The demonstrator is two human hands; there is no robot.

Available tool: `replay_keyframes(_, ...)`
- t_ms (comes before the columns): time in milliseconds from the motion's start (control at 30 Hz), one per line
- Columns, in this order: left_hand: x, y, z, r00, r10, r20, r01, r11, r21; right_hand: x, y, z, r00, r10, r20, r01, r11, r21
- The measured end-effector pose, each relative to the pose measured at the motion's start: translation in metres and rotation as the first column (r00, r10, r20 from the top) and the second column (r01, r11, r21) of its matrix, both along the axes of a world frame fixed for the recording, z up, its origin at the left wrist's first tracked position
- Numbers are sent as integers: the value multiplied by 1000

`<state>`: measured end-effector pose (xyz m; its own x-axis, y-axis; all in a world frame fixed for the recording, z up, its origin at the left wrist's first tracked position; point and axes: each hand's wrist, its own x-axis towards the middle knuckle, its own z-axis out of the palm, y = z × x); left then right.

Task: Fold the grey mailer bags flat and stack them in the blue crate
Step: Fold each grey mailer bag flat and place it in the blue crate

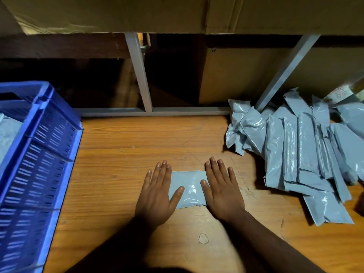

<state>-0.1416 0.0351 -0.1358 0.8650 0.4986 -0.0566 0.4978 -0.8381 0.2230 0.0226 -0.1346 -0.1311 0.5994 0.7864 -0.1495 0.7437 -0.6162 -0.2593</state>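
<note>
One folded grey mailer bag (190,189) lies flat on the wooden table (122,166) in front of me. My left hand (157,196) presses palm-down on its left end, fingers spread. My right hand (221,192) presses flat on its right end, thumb on the bag. Neither hand grips it. A loose pile of grey mailer bags (299,152) lies at the right of the table. The blue crate (39,154) stands at the left, with grey bags (7,134) showing inside it.
A grey metal rack frame (141,81) with an upright post and a slanted brace (285,71) runs along the table's far edge. Cardboard boxes (236,75) stand behind it and a shelf of cardboard hangs above. A small round mark (203,238) is on the wood near me.
</note>
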Motion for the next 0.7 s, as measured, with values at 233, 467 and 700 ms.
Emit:
replay_keyframes(233, 12, -8, 21, 989, 4, 149, -2, 1000, -19, -4, 21, 27, 999, 40, 27, -45, 981, 190)
replay_keyframes(467, 16, -25, -1, 985, -50, 166, 50, 999, 6, -26, 37, -3, 991, 131, -24, -124, 975, 183)
replay_keyframes(700, 20, -26, -5, 983, -43, 180, 41, 999, 12, -28, 40, -4, 993, 114, -5, -113, 986, 125)
